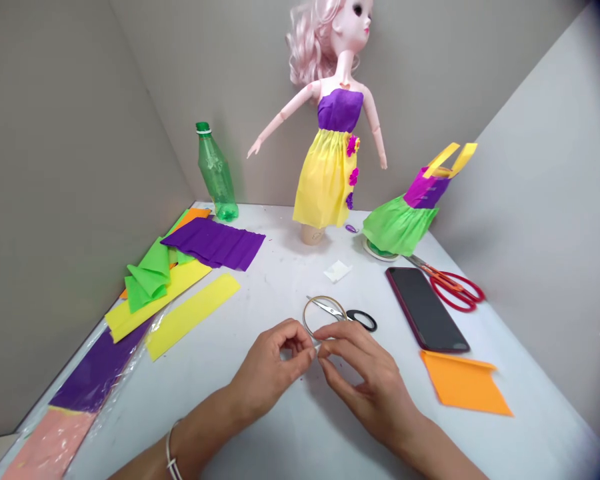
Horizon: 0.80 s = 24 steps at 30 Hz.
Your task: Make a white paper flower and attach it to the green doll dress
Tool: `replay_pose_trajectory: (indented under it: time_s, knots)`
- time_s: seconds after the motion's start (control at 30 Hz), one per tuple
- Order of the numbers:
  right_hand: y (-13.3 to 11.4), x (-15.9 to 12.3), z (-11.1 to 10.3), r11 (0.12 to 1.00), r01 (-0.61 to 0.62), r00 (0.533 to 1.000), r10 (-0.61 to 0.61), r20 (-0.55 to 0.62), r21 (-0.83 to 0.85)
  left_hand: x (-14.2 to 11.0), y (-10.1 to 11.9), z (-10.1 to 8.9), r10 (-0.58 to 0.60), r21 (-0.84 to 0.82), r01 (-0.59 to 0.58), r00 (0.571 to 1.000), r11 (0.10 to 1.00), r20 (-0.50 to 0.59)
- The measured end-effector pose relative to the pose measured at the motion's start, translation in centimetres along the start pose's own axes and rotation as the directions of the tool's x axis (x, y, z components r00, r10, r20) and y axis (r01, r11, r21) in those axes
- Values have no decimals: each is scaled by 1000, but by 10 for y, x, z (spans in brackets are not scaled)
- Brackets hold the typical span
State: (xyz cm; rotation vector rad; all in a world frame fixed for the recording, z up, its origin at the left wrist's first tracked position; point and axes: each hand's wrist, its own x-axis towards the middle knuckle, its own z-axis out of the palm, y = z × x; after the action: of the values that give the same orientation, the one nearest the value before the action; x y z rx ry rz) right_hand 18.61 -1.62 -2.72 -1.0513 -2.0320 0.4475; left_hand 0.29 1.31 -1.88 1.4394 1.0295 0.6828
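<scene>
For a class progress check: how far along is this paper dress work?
Looks done: the doll wears a yellow-and-purple dress with pink flowers, and a green-and-purple dress with yellow straps stands beside it. In hand: the left hand and right hand pinch a thin loop above small scissors. Probably left: loose purple crepe paper, a yellow strip and an orange sheet, though their use cannot be told.

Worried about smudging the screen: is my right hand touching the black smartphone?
Apart. The head view shows white tabletop between the right hand and the smartphone.
</scene>
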Motion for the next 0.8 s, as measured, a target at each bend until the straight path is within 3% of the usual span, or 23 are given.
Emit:
replay_pose_trajectory:
  time_s: [0.1,0.2,0.4,0.57,0.7,0.8]
  knots:
    - [0,2,-1,991,-104,994,99,54,88,1,0,-3,61,72,-62,998,995,21]
    - [-2,4,-3,948,-276,957,256,135,160,0,-2,-6,122,142,-130,990,981,65]
    - [-3,8,-6,751,-602,795,532,291,271,-2,-7,-8,195,270,-222,973,937,125]
    - [-1,11,-9,583,-686,727,574,377,436,1,-8,-8,228,218,-255,963,942,142]
    - [2,11,-12,454,-709,700,549,457,540,1,-5,-8,146,103,-160,981,982,128]
    - [4,13,-14,422,-713,695,529,486,560,1,-2,-9,70,30,-75,988,997,139]
